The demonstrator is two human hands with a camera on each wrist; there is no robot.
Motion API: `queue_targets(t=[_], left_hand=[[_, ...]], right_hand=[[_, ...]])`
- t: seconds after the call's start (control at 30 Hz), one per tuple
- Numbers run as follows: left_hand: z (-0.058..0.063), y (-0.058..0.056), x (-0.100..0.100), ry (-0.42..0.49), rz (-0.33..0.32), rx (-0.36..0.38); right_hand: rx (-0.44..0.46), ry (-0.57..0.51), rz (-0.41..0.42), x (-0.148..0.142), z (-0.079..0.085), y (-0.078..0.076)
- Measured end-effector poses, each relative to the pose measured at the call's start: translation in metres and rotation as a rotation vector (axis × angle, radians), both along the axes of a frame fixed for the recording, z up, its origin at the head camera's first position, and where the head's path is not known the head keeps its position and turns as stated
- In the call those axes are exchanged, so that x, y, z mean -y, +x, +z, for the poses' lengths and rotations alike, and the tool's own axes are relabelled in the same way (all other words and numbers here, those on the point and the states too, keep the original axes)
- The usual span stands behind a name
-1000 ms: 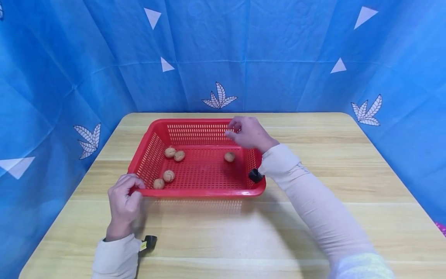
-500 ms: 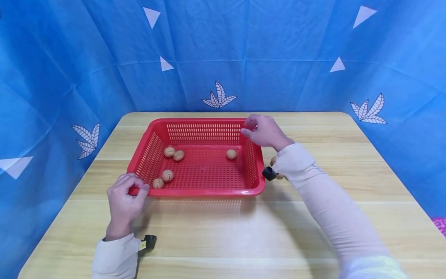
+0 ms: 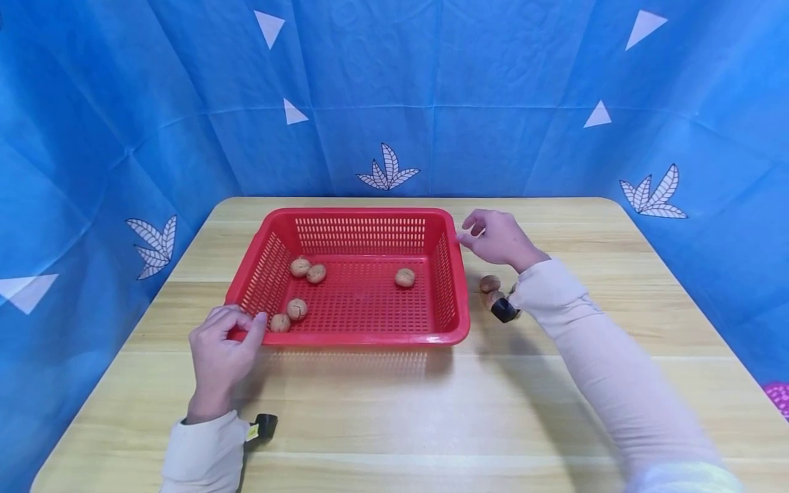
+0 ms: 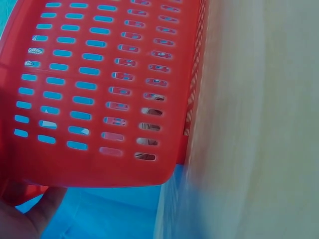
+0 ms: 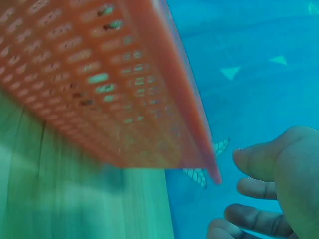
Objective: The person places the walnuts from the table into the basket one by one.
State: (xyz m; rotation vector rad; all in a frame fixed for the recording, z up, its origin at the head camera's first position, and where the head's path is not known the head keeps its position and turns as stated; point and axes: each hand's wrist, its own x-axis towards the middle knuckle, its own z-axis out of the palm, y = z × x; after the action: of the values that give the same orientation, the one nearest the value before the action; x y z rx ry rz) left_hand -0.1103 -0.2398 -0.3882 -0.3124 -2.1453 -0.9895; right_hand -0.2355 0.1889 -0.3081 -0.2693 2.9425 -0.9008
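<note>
A red plastic basket [image 3: 370, 339] with slotted walls stands on the table. My left hand [image 3: 223, 356] grips its near left corner, fingers over the rim; in the left wrist view the thumb [image 4: 47, 204] shows beside the rim. Inside the basket lie a pair of walnuts [image 3: 308, 270] toward the back left, two more [image 3: 289, 316] at the front left and a single walnut [image 3: 405, 277] on the right. My right hand [image 3: 498, 237], fingers loosely bent and holding nothing, hovers just outside the right rim. The right wrist view shows its fingertips apart from the basket's edge.
More walnuts [image 3: 490, 284] lie on the table right of the basket, partly covered by the black wrist camera [image 3: 504, 311]. The pale wooden table [image 3: 394, 418] ends at a blue patterned curtain [image 3: 493, 89] behind and at both sides.
My right hand has moved right, from above the basket's right end to outside its rim, uncovering walnuts on the table. The left hand stays at the corner; its thumb has straightened along the rim.
</note>
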Motion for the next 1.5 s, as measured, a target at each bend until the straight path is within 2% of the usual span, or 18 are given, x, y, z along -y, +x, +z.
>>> queue_targets(t=[0.17, 0.3, 0.47, 0.73, 0.9, 1.07, 1.17, 1.3, 1.5], left_hand=[[0.001, 0.002, -0.001, 0.024, 0.005, 0.009], [0.003, 0.003, -0.001, 0.010, -0.006, 0.008], [0.004, 0.003, 0.000, -0.002, -0.027, -0.005], [0.004, 0.003, 0.001, 0.000, -0.024, 0.000], [0.003, 0.003, 0.001, 0.011, -0.025, -0.005], [0.003, 0.003, 0.001, 0.016, -0.024, 0.002], [0.003, 0.003, 0.002, 0.008, -0.024, 0.003], [0.002, 0.002, 0.002, 0.004, -0.038, -0.015], [-0.001, -0.001, 0.000, 0.023, -0.044, -0.085]], right_hand=[[-0.015, 0.031, 0.010, -0.016, -0.006, 0.002], [-0.008, 0.050, 0.023, -0.029, -0.013, 0.005], [0.027, 0.056, 0.014, -0.040, -0.025, 0.008], [0.078, 0.070, -0.012, -0.055, -0.040, 0.011], [0.095, 0.096, 0.011, -0.067, -0.044, 0.015], [0.169, 0.130, 0.027, -0.079, -0.048, 0.017], [0.184, 0.161, 0.042, -0.084, -0.051, 0.017], [0.207, 0.176, 0.052, -0.086, -0.054, 0.019], [0.225, 0.164, 0.050, -0.087, -0.058, 0.021]])
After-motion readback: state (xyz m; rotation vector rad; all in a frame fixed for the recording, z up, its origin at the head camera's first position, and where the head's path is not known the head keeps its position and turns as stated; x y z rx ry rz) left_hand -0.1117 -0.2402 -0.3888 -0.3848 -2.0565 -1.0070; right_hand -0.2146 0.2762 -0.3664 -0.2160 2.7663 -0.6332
